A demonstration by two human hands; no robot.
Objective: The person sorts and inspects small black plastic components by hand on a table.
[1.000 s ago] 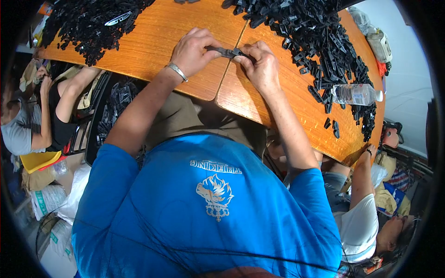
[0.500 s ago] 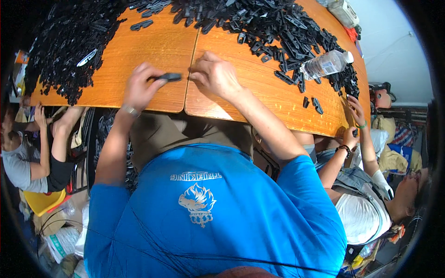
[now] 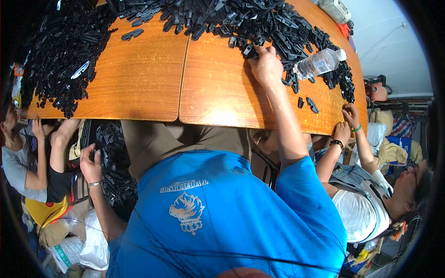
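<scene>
My right hand (image 3: 268,67) reaches over the table to the near edge of a heap of black plastic parts (image 3: 287,28). Its thumb and fingertips close around a small black plastic part (image 3: 249,51) there. My left hand (image 3: 90,164) hangs below the table edge on the left, thumb and fingers apart, with nothing seen in it. Beside it lies a mass of similar black parts (image 3: 113,171), low next to my leg. A single black part (image 3: 132,34) rests apart on the wooden table (image 3: 134,78).
Another heap of smaller black pieces (image 3: 60,60) covers the table's left side, with a white-edged oval piece (image 3: 80,70) on it. A clear plastic bottle (image 3: 320,64) lies on the right heap. One co-worker (image 3: 361,204) sits at right, another (image 3: 28,162) at left.
My left hand has dropped from the table to beside the low mass of parts, and the black part it held is no longer seen. My right hand has moved forward and right to the heap.
</scene>
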